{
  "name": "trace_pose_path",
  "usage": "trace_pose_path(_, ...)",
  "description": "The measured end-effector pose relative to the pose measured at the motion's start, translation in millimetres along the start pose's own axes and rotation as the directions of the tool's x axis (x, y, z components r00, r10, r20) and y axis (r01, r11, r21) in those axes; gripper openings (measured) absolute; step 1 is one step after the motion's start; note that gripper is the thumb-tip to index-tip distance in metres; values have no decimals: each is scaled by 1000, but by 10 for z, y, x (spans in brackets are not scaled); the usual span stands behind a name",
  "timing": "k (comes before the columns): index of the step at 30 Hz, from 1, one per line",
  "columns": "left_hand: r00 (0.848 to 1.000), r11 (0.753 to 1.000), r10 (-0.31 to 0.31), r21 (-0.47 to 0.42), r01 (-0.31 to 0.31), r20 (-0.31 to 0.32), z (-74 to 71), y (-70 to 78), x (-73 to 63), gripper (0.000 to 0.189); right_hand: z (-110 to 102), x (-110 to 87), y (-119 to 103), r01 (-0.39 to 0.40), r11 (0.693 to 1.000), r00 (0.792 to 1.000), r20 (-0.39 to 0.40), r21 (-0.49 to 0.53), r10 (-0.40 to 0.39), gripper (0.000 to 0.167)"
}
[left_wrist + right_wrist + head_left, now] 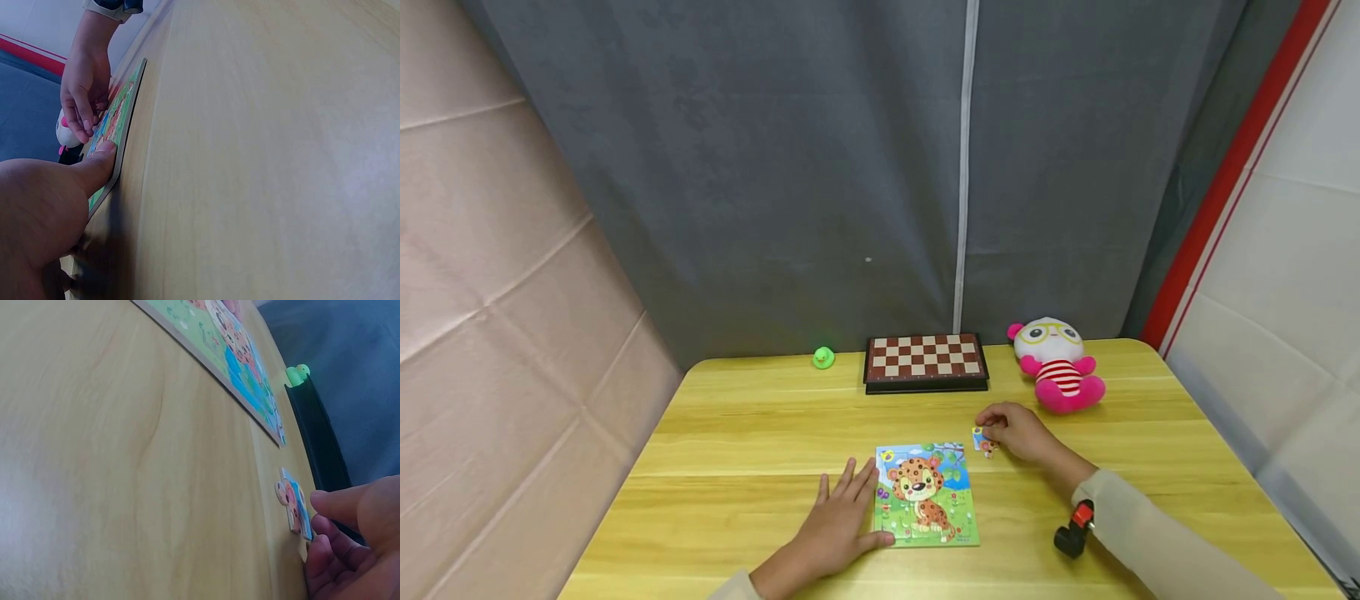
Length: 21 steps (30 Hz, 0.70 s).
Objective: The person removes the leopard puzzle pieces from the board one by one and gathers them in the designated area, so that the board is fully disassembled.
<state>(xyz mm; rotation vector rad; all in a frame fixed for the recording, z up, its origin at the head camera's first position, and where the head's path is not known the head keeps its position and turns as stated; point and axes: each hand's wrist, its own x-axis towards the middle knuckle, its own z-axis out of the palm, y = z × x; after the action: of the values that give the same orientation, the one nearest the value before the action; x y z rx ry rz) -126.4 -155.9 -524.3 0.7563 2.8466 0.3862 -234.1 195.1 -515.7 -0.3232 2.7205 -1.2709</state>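
Observation:
A square jigsaw puzzle (pixel 925 500) with a spotted cub on grass lies flat on the table. My left hand (pixel 842 521) rests at its left side with fingers spread; the thumb (pixel 100 164) lies over its near left corner. To the right of the puzzle's far corner, my right hand (pixel 1013 429) has its curled thumb and fingers at the edge of a small cluster of loose puzzle pieces (pixel 295 503) and pinches it there. Blue, yellow and spotted orange show on these pieces (pixel 979 439). The hand covers part of them in the head view.
A brown-and-cream chessboard box (pixel 927 358) stands at the back of the wooden table (pixel 737 467). Left of it sits a green toy duck (pixel 823 357); to its right sits a pink-and-white plush panda (pixel 1060 367). A grey curtain (pixel 737 183) hangs behind.

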Motion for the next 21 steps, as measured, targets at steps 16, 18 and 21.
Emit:
trace_pose_path(16,1000,1000,-4,1,4,0,11,-2,6,102,69,16,-181,-14,995,998,70,96,8,15)
trace_pose_path(18,1000,1000,-5,-1,5,1,12,-1,6,102,90,11,-224,-10,994,997,74,108,2,16)
trace_pose_path(21,1000,1000,-6,2,6,1,15,0,5,102,121,8,-273,-4,994,997,75,108,-4,16)
